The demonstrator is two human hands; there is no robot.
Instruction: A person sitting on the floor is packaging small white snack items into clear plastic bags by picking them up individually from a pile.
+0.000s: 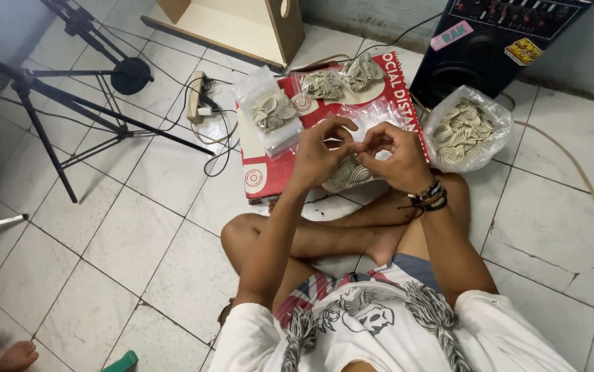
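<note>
Both hands met near the middle of the frame, just above the person's crossed legs. The left hand was curled, its thumb and fingers pinched on the top edge of a small clear bag of pale round pieces. The right hand, beaded bands at its wrist, was likewise curled, fingertips pinching the same bag's mouth from the other side. The bag hung between them over the near edge of a red and white board lying on the tiled floor. Filled small bags lay on the board in the upper middle. A larger open bag of the same pieces sat to the right, before a black speaker.
</note>
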